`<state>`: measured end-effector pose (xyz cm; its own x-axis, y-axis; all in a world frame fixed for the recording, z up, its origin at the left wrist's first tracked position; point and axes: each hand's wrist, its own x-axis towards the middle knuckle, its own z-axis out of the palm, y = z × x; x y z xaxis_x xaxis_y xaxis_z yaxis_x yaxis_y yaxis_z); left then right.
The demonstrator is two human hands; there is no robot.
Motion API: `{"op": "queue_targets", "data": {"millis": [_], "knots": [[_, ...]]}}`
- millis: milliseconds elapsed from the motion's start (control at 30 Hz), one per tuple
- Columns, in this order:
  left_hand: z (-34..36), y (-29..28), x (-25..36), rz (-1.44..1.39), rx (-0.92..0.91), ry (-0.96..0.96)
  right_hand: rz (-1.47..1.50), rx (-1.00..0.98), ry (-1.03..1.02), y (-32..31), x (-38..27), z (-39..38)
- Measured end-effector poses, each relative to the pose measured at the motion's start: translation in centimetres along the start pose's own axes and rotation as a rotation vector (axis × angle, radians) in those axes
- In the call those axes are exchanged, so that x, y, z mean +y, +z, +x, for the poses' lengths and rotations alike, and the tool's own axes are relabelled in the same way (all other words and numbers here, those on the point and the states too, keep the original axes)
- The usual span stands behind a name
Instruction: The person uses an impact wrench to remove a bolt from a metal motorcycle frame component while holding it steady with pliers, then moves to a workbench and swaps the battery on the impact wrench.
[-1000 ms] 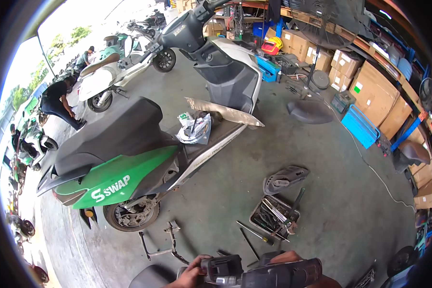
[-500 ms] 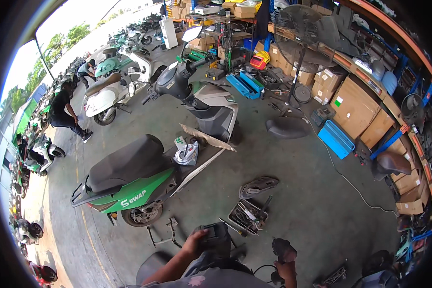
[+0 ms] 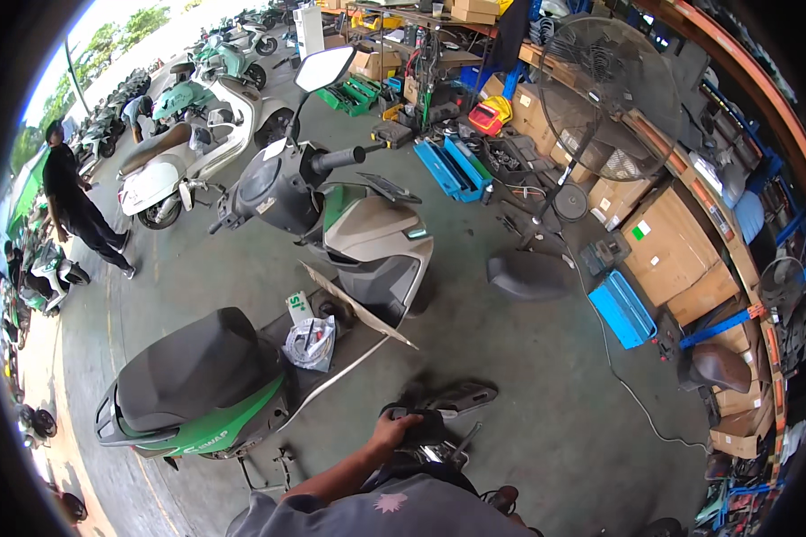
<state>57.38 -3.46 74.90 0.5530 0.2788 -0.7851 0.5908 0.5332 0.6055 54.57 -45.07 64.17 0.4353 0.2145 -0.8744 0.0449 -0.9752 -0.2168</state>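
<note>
My left hand (image 3: pixel 394 428) reaches forward from the lower edge, fingers wrapped round a black part (image 3: pixel 416 421) whose exact kind is unclear. A dark plastic piece (image 3: pixel 458 397) lies on the floor just beyond it. My right hand (image 3: pixel 503 499) is mostly hidden behind my grey clothing at the bottom, its fingers unclear. A green, black and white scooter (image 3: pixel 188 376) stands ahead, with a flat metallic panel (image 3: pixel 358 309) and a plastic-wrapped bundle (image 3: pixel 309 343) on its footboard. A metal stand (image 3: pixel 282 470) lies by its rear.
A co-worker (image 3: pixel 72 192) stands at left near a white scooter (image 3: pixel 152 183). On the right are a loose seat (image 3: pixel 527 273), blue toolboxes (image 3: pixel 621 311), a large fan (image 3: pixel 600 85), a cable (image 3: pixel 645 430) and cardboard boxes (image 3: pixel 672 251) along shelving.
The view has shifted. My left hand has moved forward and up with the black part; my right hand is more hidden. The co-worker at left has straightened from bending.
</note>
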Motion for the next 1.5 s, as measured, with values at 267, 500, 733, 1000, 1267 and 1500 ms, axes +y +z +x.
{"op": "queue_targets", "data": {"millis": [267, 500, 733, 1000, 1267, 1500], "knots": [[11.0, 9.4, 27.7, -0.124, -0.155, 0.229, 0.288, 0.037, 0.178, -24.5, -8.8, 10.0], [21.4, 14.1, 39.9, -0.358, -0.079, 0.168, 0.38, 0.047, 0.203, -42.1, -12.3, 20.2], [32.9, 17.5, 43.6, -0.462, 0.178, 0.025, 0.102, -0.091, 0.107, -59.4, -11.3, 32.0], [39.0, 18.8, 53.6, -0.824, 0.156, 0.096, 0.127, 0.014, 0.317, -85.0, -17.6, 47.3], [53.7, 15.7, 68.3, -0.914, 0.322, 0.204, 0.387, 0.09, 0.243, -101.9, -33.2, 57.6], [62.5, 10.6, 89.3, -0.709, 0.371, 0.275, 0.025, -0.057, 0.076, -108.2, -54.8, 65.3]]}}
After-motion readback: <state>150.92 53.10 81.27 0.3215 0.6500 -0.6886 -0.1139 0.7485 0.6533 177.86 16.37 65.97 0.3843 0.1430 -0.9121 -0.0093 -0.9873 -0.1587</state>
